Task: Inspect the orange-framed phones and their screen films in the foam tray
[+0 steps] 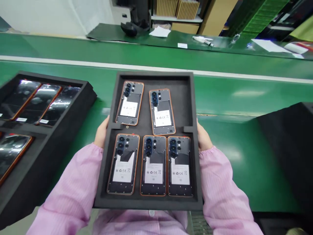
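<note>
- Look for the black tray point(183, 104) in the middle, right in front of the body.
- See the left hand point(102, 133) and the right hand point(203, 135) well apart, each clamped on one side of it.
- Hard to tell about the fingertips: maybe tucked under the tray, but hidden from here.
- Best to hold it flat, with both sides just as high, so as not to let any phone slide.
- Count five phones inside, backs up: three in the low row point(153, 165), two above.
- Take most care with the upper middle phone point(162, 112): crooked, with its low end just beside the low row. Best not to tip fast, for fear of a bump.
- Watch the tiny ring point(127, 126) just below the upper left phone point(129, 103): perhaps loose, and easy to lose.
- Mind the other tray point(70, 119) on the left, full of shiny phones point(42, 101).
</note>
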The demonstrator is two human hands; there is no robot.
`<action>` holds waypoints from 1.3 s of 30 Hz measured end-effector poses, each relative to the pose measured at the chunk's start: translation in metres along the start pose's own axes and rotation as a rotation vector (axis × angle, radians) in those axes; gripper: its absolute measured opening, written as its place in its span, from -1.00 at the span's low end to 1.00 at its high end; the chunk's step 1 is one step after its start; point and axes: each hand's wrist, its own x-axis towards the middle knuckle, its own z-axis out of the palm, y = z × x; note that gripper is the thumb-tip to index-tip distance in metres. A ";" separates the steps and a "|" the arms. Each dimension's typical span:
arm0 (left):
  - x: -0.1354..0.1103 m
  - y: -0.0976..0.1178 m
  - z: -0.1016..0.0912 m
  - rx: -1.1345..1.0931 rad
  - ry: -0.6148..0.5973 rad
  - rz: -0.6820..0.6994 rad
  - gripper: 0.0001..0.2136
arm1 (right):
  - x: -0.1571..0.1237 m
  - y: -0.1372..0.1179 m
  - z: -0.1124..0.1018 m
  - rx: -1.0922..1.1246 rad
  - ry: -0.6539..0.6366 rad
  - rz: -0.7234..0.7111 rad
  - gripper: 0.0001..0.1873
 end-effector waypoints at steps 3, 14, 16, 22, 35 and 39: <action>0.014 -0.007 -0.005 0.158 0.015 0.099 -0.66 | 0.017 0.009 0.000 -0.059 0.081 -0.030 -0.55; -0.049 0.026 0.028 1.415 -0.397 0.841 -0.70 | 0.000 -0.007 0.002 -0.849 0.181 -0.791 -0.61; -0.059 0.019 0.043 1.523 -0.516 0.848 -0.69 | -0.013 -0.013 0.012 -1.041 -0.017 -0.800 -0.76; -0.064 -0.007 0.069 1.575 -0.573 0.782 -0.69 | -0.030 -0.004 0.041 -1.406 -0.199 -0.675 -0.81; -0.074 0.009 0.055 0.648 -0.848 0.319 -0.72 | -0.061 -0.016 0.049 -0.760 -0.152 -0.735 -0.85; -0.076 0.009 0.050 0.600 -0.878 0.313 -0.68 | -0.072 -0.018 0.050 -0.652 -0.134 -0.717 -0.89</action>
